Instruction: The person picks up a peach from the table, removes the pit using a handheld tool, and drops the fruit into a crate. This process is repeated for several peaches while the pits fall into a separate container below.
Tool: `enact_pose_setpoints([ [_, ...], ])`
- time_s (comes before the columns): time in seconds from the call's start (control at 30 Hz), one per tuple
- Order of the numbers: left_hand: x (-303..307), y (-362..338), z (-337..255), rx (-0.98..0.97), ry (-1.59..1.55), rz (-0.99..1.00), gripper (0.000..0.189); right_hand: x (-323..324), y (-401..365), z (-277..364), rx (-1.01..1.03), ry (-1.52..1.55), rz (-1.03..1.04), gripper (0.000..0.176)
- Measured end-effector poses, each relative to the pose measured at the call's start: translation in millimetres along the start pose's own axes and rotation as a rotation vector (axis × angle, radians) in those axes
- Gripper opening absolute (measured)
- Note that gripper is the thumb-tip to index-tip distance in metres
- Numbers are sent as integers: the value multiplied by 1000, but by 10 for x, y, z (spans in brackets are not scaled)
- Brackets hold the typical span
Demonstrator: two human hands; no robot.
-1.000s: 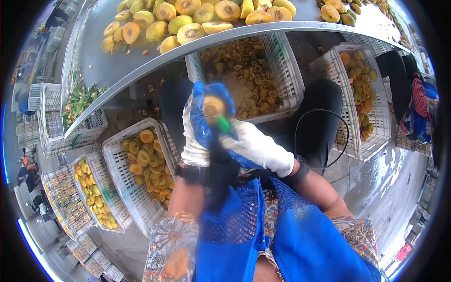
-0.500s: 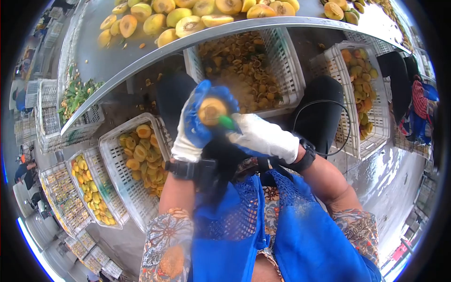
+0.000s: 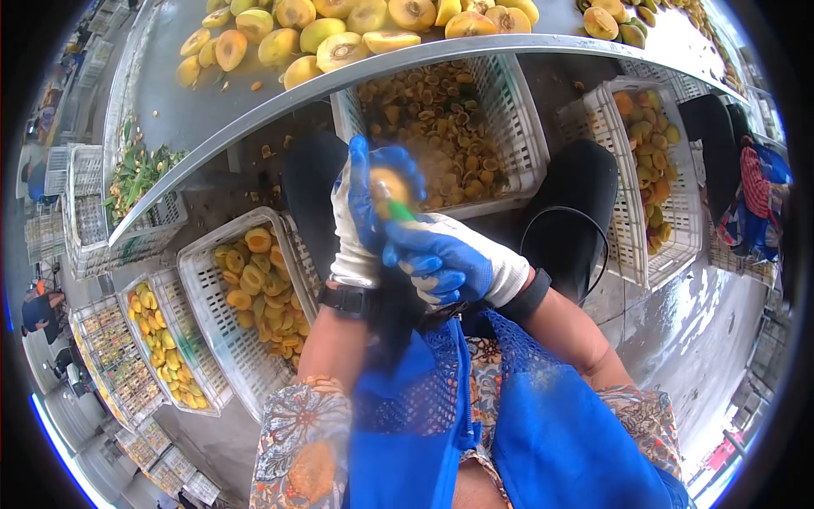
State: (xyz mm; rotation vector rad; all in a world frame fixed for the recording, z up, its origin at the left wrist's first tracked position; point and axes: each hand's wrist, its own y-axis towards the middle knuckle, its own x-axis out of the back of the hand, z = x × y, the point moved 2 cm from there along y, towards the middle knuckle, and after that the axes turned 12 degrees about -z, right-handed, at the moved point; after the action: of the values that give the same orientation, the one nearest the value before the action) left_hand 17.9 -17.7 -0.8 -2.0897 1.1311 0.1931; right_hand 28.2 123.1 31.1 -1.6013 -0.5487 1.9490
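My left hand (image 3: 366, 199), in a blue and white glove, is wrapped round a halved yellow fruit (image 3: 387, 185) with its cut face up. My right hand (image 3: 443, 257), gloved the same way, grips a tool with a green handle (image 3: 401, 212). The tool's tip meets the cut face of the fruit; its shape is blurred. Below and beyond my hands stands a white crate (image 3: 527, 127) of thin orange-brown fruit pieces. Above, halved fruits (image 3: 342, 51) lie on the metal table (image 3: 191, 110).
A crate of halved fruit (image 3: 203, 288) stands at the left, with another crate (image 3: 174, 297) beyond it. To the right is a crate of fruit (image 3: 623, 178). Green leaves (image 3: 144, 174) lie at the table's left corner. A person (image 3: 755, 195) is at the far right.
My right hand has turned so its blue fingers show, and the green handle has shifted slightly left and up. My left hand has tilted round the fruit.
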Motion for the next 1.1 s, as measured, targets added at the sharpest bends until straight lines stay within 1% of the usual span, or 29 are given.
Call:
enact_pose_setpoints([
  [0.1,36,25,26,-28,59,11,54,-14,-10,0,16,-103,-70,29],
  [0.13,8,-6,10,33,78,-32,54,19,-23,21,-99,1,-13,31],
  [0.23,-19,-20,-48,-22,226,41,52,76,33,-39,-151,228,182,33],
  [0.33,0,30,-8,159,-26,80,49,103,132,-117,-136,401,357,34],
  [0.37,-17,34,6,159,-87,80,48,100,159,-156,-136,468,417,34],
  [0.4,-64,56,23,156,-149,81,46,93,161,-163,-118,533,410,36],
  [0.47,-138,125,27,136,-237,73,46,116,127,-124,-48,544,478,37],
  [0.5,-149,157,26,37,-259,82,45,130,91,-81,-8,544,512,37],
  [0.53,-135,192,22,-63,-281,92,45,157,-11,-22,67,499,465,38],
  [0.57,-82,254,-9,19,-395,98,47,175,-119,78,169,447,485,36],
  [0.6,-29,314,-42,101,-510,98,48,214,-237,188,266,314,365,35],
  [0.63,-64,292,-135,63,-462,141,49,211,-347,281,360,189,246,34],
  [0.7,-84,117,-276,1,-364,202,52,157,-482,460,517,-299,-283,33],
  [0.73,-33,97,-357,-1,-359,242,55,293,-384,530,576,-612,-579,33],
  [0.77,17,51,-447,12,-431,285,53,613,-163,531,853,-1288,-907,32],
  [0.83,233,-148,-705,-191,-358,187,50,857,-49,423,969,-1590,-964,36],
  [0.9,758,-289,-1027,-314,-73,-156,48,1035,36,288,966,-1672,-1005,41],
  [0.97,951,-614,-1182,-744,165,-393,42,1186,135,247,487,-1823,-992,43],
  [1.03,1438,-756,-1412,-558,300,-638,33,1246,123,249,510,-1833,-935,42],
  [1.07,1731,-792,-1479,-452,540,-700,31,1246,142,266,516,-1839,-906,41],
  [1.1,2085,-794,-1490,-332,781,-754,29,1149,105,304,560,-1793,-953,40],
])
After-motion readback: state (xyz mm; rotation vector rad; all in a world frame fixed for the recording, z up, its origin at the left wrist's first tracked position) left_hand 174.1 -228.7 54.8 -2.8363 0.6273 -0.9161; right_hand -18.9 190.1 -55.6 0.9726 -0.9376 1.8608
